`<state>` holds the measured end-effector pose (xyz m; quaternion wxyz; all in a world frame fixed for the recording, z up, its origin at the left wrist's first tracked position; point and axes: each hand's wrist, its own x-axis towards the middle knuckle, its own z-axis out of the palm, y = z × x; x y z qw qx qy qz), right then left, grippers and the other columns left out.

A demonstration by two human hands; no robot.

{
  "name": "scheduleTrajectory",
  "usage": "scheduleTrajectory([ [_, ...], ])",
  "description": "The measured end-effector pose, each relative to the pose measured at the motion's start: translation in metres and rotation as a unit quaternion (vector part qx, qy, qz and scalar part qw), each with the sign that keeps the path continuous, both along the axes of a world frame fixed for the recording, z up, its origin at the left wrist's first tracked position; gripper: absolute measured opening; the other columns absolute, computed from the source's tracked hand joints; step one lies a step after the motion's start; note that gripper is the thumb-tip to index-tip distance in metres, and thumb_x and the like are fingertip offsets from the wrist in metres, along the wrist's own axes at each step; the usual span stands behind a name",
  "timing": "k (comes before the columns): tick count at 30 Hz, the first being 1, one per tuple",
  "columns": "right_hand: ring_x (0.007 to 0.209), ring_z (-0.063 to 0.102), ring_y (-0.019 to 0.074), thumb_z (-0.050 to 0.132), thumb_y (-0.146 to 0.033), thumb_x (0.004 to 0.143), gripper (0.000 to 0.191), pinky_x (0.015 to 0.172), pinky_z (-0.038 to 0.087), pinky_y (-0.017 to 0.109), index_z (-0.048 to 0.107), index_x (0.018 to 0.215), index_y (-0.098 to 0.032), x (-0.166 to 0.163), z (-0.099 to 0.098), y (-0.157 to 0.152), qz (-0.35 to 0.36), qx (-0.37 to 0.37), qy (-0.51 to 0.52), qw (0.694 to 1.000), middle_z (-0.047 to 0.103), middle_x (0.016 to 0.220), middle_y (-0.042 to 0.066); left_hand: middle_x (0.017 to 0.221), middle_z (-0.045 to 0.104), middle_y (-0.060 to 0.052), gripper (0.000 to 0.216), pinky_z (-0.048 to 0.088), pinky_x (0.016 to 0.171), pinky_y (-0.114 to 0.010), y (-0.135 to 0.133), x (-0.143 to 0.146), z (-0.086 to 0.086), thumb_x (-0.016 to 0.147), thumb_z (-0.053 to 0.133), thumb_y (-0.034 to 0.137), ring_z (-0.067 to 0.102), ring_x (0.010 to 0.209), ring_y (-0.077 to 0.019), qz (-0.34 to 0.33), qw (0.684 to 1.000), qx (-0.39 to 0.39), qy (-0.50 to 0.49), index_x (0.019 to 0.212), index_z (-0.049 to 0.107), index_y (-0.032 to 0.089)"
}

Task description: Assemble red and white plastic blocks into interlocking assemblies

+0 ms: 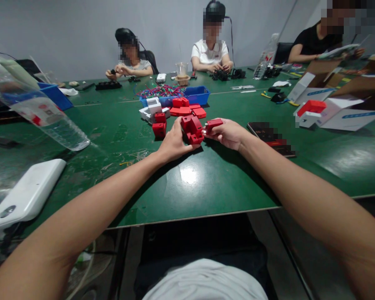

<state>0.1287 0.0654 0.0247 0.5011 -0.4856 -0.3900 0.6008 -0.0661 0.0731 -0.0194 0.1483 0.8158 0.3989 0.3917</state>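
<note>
My left hand (174, 143) rests on the green table (206, 179) with its fingers curled against a cluster of red plastic housings (192, 129). My right hand (228, 133) is closed on a single red plastic part (213, 123), held just to the right of that cluster. Two more red blocks (159, 125) stand stacked to the left of my left hand. Behind them lie flat red parts (187, 109) and white parts (151, 110).
A blue bin (200, 96) with coloured wires sits behind the parts. A plastic water bottle (40, 112) and a white device (25, 196) lie at left. Cardboard boxes (340, 106) and a dark phone (270, 135) are at right. Three people work along the far side.
</note>
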Motion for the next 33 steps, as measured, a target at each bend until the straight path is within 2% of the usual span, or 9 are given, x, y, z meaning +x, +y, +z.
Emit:
scheduleTrajectory([
  [6,0.064,0.064,0.0098,0.043,0.019,0.060,0.038,0.070,0.059,0.024,0.056,0.073,-0.014,-0.0017,0.0016,-0.0020,0.007,-0.003,-0.009,1.000,0.063,0.060,-0.002,0.142,0.049,-0.021,0.095,0.042,0.112,-0.054,-0.0002,-0.0004,0.0006,0.063,0.084,0.042,0.052,0.133,-0.0364,0.003,1.000,-0.002,0.003,0.139,0.031,0.017],
  [16,0.062,0.066,0.0119,0.048,0.018,0.069,0.035,0.060,0.058,0.024,0.057,0.076,-0.014,-0.0004,-0.0003,-0.0025,0.026,0.003,-0.035,0.999,0.065,0.063,-0.001,0.143,0.049,-0.022,0.097,0.043,0.110,-0.055,-0.0001,0.0001,0.0005,0.063,0.085,0.042,0.053,0.132,-0.0370,0.006,1.000,-0.009,0.000,0.139,0.030,0.017],
  [22,0.065,0.068,0.0110,0.045,0.019,0.074,0.036,0.064,0.058,0.021,0.056,0.079,-0.015,-0.0036,-0.0007,-0.0028,0.011,-0.006,-0.017,1.000,0.067,0.068,0.002,0.144,0.048,-0.022,0.097,0.042,0.111,-0.055,-0.0009,0.0003,0.0019,0.064,0.084,0.043,0.052,0.133,-0.0368,0.005,1.000,-0.008,0.006,0.139,0.030,0.016],
  [27,0.067,0.067,0.0127,0.044,0.019,0.068,0.038,0.064,0.058,0.022,0.057,0.084,-0.014,-0.0034,-0.0020,0.0000,0.003,-0.011,0.000,1.000,0.066,0.073,0.005,0.144,0.047,-0.023,0.098,0.042,0.111,-0.054,-0.0005,-0.0003,0.0013,0.063,0.084,0.043,0.052,0.133,-0.0368,0.009,1.000,-0.010,0.009,0.140,0.029,0.016],
  [30,0.065,0.064,0.0124,0.045,0.017,0.066,0.041,0.062,0.056,0.021,0.057,0.089,-0.014,-0.0023,-0.0004,0.0006,-0.004,-0.017,0.012,1.000,0.065,0.072,0.004,0.144,0.047,-0.023,0.098,0.042,0.111,-0.055,-0.0002,-0.0004,0.0007,0.063,0.084,0.044,0.051,0.134,-0.0371,0.012,1.000,-0.008,0.010,0.140,0.029,0.017],
  [33,0.064,0.063,0.0117,0.048,0.013,0.071,0.035,0.062,0.055,0.022,0.057,0.090,-0.015,-0.0013,0.0016,0.0003,-0.002,-0.011,0.027,1.000,0.063,0.069,0.001,0.144,0.047,-0.023,0.099,0.043,0.110,-0.054,-0.0002,-0.0005,0.0003,0.063,0.084,0.043,0.050,0.134,-0.0378,0.015,1.000,-0.010,0.010,0.141,0.029,0.016],
])
